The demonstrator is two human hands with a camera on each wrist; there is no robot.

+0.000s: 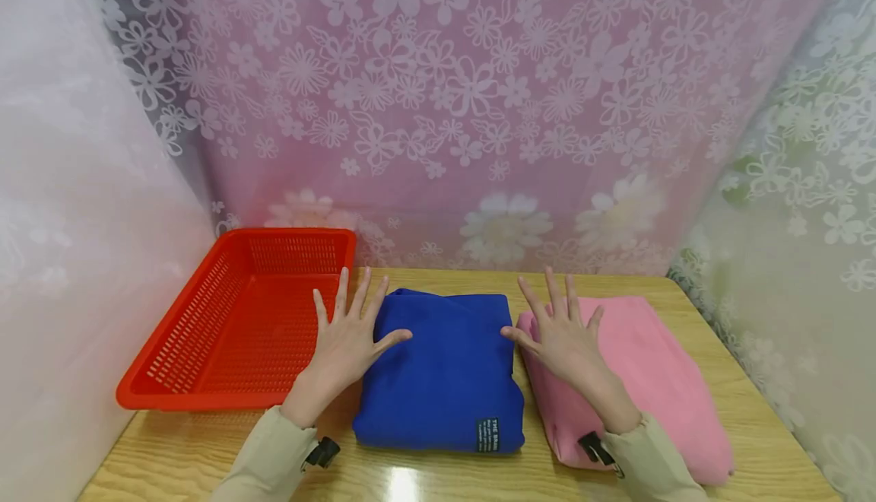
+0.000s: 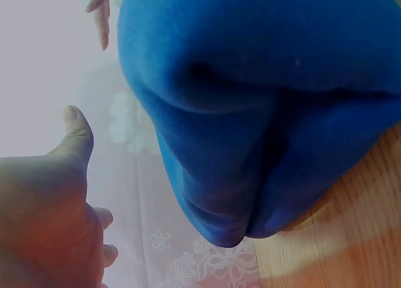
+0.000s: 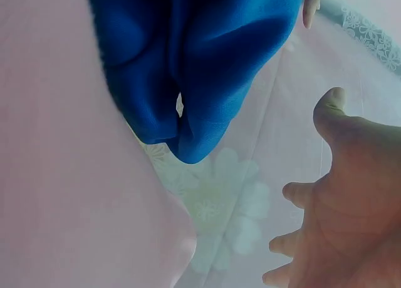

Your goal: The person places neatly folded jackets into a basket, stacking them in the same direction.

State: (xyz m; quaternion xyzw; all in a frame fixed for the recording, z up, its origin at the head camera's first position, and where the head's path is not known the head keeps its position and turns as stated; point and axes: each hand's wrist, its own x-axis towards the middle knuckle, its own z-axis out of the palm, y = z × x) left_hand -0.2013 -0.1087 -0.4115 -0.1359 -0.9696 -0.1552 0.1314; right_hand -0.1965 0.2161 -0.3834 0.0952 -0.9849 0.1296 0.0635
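Note:
A folded blue cloth item [image 1: 441, 373], thick and with a dark printed label at its lower right corner, lies on the table in the head view. My left hand [image 1: 350, 342] hovers between it and the red basket, fingers spread and nothing held. Over the left edge of a folded pink cloth item [image 1: 657, 380], my right hand [image 1: 564, 342] is spread the same way. Folds along the blue item's side [image 2: 213, 131] show in the left wrist view, apart from the left hand [image 2: 50, 206]. The right wrist view has the right hand [image 3: 357, 200] beside both cloth items, holding nothing.
The red plastic basket [image 1: 236, 403], with slotted walls, stands at the left of the wooden table [image 1: 404, 479]. Floral curtains [image 1: 424, 106] hang behind the table and along both sides. Black straps [image 1: 323, 452] sit at the sleeve cuffs.

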